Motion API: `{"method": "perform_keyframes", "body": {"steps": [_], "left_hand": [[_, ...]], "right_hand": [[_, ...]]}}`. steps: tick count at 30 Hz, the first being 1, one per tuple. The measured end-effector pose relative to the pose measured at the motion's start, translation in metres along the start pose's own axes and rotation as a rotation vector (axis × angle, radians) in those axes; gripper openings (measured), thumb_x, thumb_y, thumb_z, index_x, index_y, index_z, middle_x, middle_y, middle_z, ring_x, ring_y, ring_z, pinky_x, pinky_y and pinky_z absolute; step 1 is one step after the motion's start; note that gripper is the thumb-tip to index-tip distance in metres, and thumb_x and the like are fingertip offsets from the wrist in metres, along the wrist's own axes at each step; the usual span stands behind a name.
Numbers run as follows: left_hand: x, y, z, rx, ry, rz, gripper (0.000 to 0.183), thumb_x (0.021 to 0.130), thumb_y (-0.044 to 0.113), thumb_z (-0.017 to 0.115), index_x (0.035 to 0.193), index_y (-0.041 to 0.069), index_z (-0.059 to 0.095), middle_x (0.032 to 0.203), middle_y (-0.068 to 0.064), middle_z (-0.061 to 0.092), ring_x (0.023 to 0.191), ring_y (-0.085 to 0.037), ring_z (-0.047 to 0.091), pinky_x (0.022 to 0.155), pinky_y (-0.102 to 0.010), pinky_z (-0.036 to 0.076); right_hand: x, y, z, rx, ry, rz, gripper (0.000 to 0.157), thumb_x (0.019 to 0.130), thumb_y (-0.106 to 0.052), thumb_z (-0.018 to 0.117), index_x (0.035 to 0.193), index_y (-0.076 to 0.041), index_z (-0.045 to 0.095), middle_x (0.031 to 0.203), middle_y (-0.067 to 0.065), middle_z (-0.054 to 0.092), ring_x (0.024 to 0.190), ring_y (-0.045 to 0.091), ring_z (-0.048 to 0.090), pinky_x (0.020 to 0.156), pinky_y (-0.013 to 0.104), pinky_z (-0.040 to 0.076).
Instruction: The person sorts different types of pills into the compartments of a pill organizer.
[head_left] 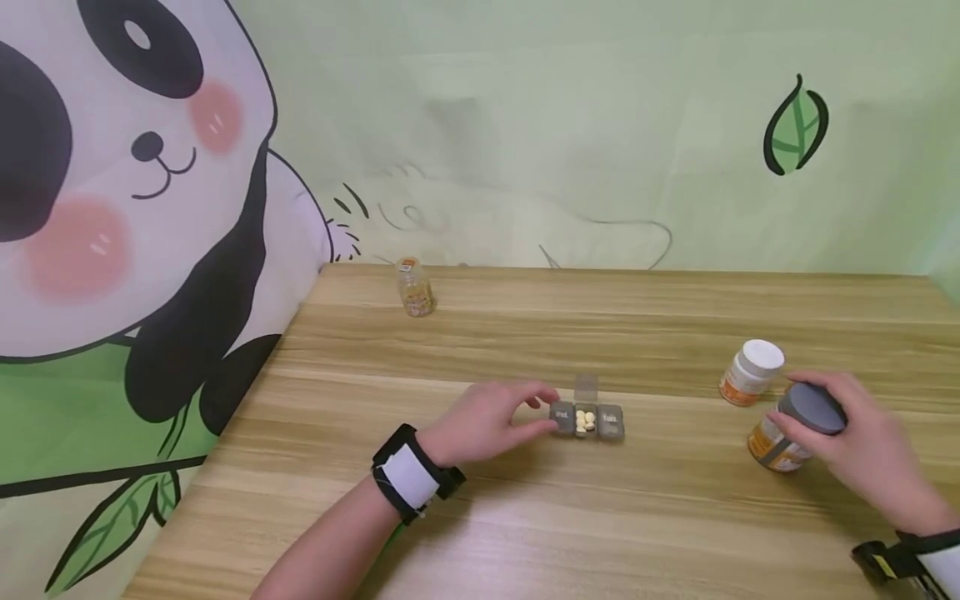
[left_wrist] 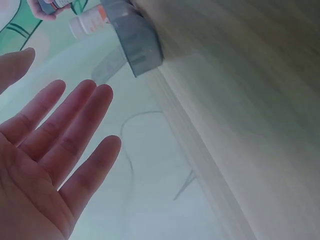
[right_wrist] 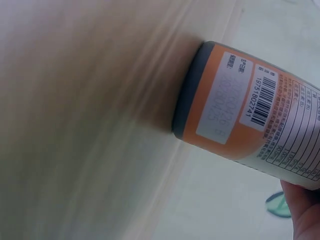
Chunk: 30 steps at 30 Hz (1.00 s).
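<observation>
A small grey pill organizer (head_left: 611, 422) lies on the wooden table, its middle compartment flipped open with several pale yellow tablets (head_left: 585, 420) inside. My left hand (head_left: 491, 423) is at the organizer's left end, thumb and fingers spread; in the left wrist view its fingers are relaxed and stand off from the organizer (left_wrist: 142, 47). To the right, my right hand (head_left: 870, 442) grips a supplement bottle (head_left: 776, 446) around its dark grey lid. The right wrist view shows that bottle's orange and white label (right_wrist: 250, 107) with a barcode, its dark base right at the tabletop.
Just behind the gripped bottle stands a smaller white-capped bottle (head_left: 750, 372) with an orange and white label. A clear jar (head_left: 416, 287) with small colourful contents is near the table's back left edge. A pale green panda-printed backdrop (head_left: 487, 150) rises behind the table (head_left: 480, 350).
</observation>
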<state>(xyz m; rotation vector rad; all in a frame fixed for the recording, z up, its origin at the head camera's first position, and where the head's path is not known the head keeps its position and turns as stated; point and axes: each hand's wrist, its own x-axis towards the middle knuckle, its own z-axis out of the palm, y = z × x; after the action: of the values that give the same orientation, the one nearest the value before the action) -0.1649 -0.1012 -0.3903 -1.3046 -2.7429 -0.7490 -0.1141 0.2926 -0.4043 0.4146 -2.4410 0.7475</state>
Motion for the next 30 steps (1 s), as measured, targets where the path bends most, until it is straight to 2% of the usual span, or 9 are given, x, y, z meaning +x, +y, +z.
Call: {"method": "perform_keyframes", "body": {"steps": [5, 9, 12, 14, 16, 18, 21, 25, 30], "left_hand": [[-0.001, -0.003, 0.0, 0.056, 0.01, -0.011, 0.036, 0.09, 0.043, 0.051, 0.115, 0.017, 0.056, 0.109, 0.005, 0.06, 0.097, -0.006, 0.055, 0.081, -0.02, 0.04], [-0.001, -0.004, 0.0, 0.066, 0.009, -0.015, 0.037, 0.09, 0.042, 0.051, 0.116, 0.017, 0.055, 0.111, 0.005, 0.06, 0.1, -0.007, 0.054, 0.084, -0.021, 0.039], [0.0, -0.005, 0.001, 0.07, 0.005, -0.013, 0.037, 0.09, 0.042, 0.051, 0.116, 0.016, 0.055, 0.11, 0.003, 0.06, 0.099, -0.009, 0.055, 0.083, -0.022, 0.04], [0.001, -0.005, 0.001, 0.073, -0.001, -0.013, 0.038, 0.09, 0.043, 0.051, 0.117, 0.016, 0.055, 0.111, 0.002, 0.06, 0.098, -0.01, 0.055, 0.083, -0.023, 0.04], [0.002, -0.006, 0.0, 0.081, -0.009, -0.017, 0.042, 0.09, 0.044, 0.05, 0.119, 0.015, 0.053, 0.112, 0.001, 0.059, 0.098, -0.012, 0.056, 0.082, -0.023, 0.041], [0.003, -0.007, -0.001, 0.093, -0.023, -0.025, 0.045, 0.09, 0.046, 0.05, 0.122, 0.014, 0.051, 0.115, 0.001, 0.058, 0.099, -0.013, 0.055, 0.082, -0.023, 0.041], [0.007, -0.008, -0.002, 0.126, -0.056, -0.035, 0.05, 0.089, 0.047, 0.051, 0.126, 0.014, 0.048, 0.118, 0.0, 0.057, 0.099, -0.012, 0.055, 0.081, -0.024, 0.042], [0.014, -0.009, 0.003, 0.194, -0.11, -0.033, 0.055, 0.086, 0.049, 0.054, 0.127, 0.013, 0.045, 0.116, -0.001, 0.057, 0.092, -0.009, 0.056, 0.078, -0.023, 0.043], [0.019, -0.012, 0.017, 0.271, -0.18, -0.014, 0.061, 0.082, 0.053, 0.056, 0.125, 0.01, 0.046, 0.107, -0.001, 0.057, 0.083, -0.007, 0.053, 0.073, -0.022, 0.042]], "right_hand": [[0.005, 0.011, -0.006, -0.016, -0.019, 0.074, 0.051, 0.069, -0.011, 0.076, 0.114, -0.004, 0.054, 0.1, 0.013, 0.05, 0.083, -0.013, 0.033, 0.055, 0.01, 0.032], [0.008, 0.014, -0.008, -0.035, -0.022, 0.095, 0.051, 0.07, -0.014, 0.075, 0.115, -0.004, 0.053, 0.099, 0.013, 0.051, 0.081, -0.01, 0.034, 0.055, 0.009, 0.032], [0.009, 0.012, -0.011, -0.047, -0.039, 0.106, 0.059, 0.069, -0.019, 0.077, 0.12, -0.003, 0.05, 0.104, 0.015, 0.051, 0.086, 0.007, 0.044, 0.058, 0.013, 0.032], [0.011, 0.006, -0.015, -0.056, -0.023, 0.094, 0.066, 0.068, -0.022, 0.077, 0.124, -0.004, 0.047, 0.11, 0.018, 0.05, 0.093, 0.023, 0.047, 0.071, 0.022, 0.037], [0.015, -0.005, -0.019, -0.061, 0.013, 0.047, 0.068, 0.07, -0.027, 0.075, 0.127, -0.004, 0.045, 0.117, 0.021, 0.048, 0.101, 0.037, 0.044, 0.084, 0.033, 0.036], [0.022, -0.019, -0.019, -0.06, 0.073, -0.046, 0.067, 0.073, -0.036, 0.072, 0.126, -0.003, 0.047, 0.118, 0.021, 0.048, 0.106, 0.039, 0.043, 0.09, 0.042, 0.032], [0.034, -0.044, -0.01, -0.031, 0.115, -0.202, 0.063, 0.08, -0.05, 0.06, 0.121, -0.003, 0.051, 0.117, 0.017, 0.051, 0.104, 0.034, 0.046, 0.091, 0.035, 0.032], [0.046, -0.07, 0.019, -0.021, 0.011, -0.324, 0.057, 0.081, -0.045, 0.061, 0.121, -0.005, 0.051, 0.117, 0.01, 0.052, 0.1, 0.025, 0.05, 0.077, 0.031, 0.041], [0.045, -0.087, 0.067, -0.024, -0.253, -0.332, 0.055, 0.08, -0.035, 0.065, 0.124, -0.007, 0.047, 0.118, 0.008, 0.05, 0.101, 0.024, 0.053, 0.08, 0.039, 0.045]]}}
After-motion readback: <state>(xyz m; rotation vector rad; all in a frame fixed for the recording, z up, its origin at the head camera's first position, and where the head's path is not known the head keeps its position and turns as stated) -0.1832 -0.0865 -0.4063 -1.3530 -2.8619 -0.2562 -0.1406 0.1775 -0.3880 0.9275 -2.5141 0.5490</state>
